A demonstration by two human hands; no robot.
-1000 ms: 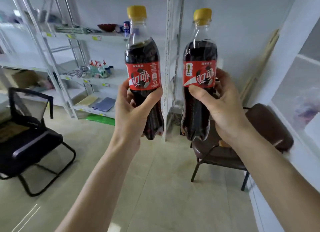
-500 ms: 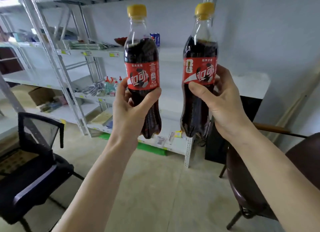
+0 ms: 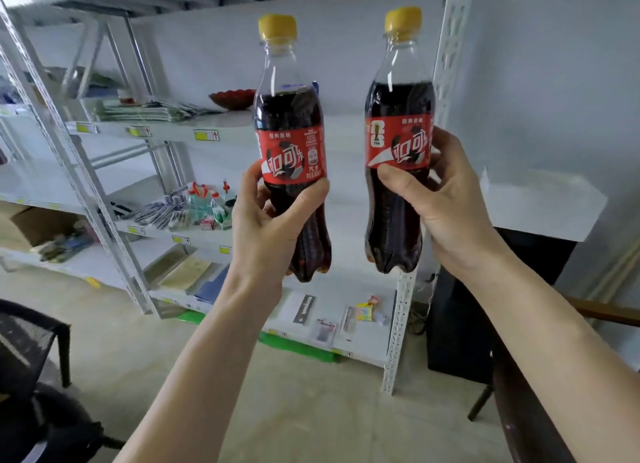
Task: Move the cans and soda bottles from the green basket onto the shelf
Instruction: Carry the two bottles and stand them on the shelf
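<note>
I see two upright cola bottles with yellow caps, red labels and dark contents, raised in front of the white shelf [image 3: 225,135]. The left hand [image 3: 268,225] grips the left bottle [image 3: 292,144] below its label. The right hand [image 3: 446,199] grips the right bottle [image 3: 398,133] likewise.

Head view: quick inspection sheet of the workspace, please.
Surface: white metal shelf, its middle level bare behind the bottles.
Job's things: left cola bottle and right cola bottle, both upright, yellow caps on, held in the air; green basket not in view.
Clutter: red bowl, folded cloths, spray bottles, small packets on the shelf levels.
Hands: left hand grips the left bottle; right hand grips the right.
Cables: thin wires by the shelf post.
Surroundings: black cabinet, mesh chair, tiled floor.
</note>
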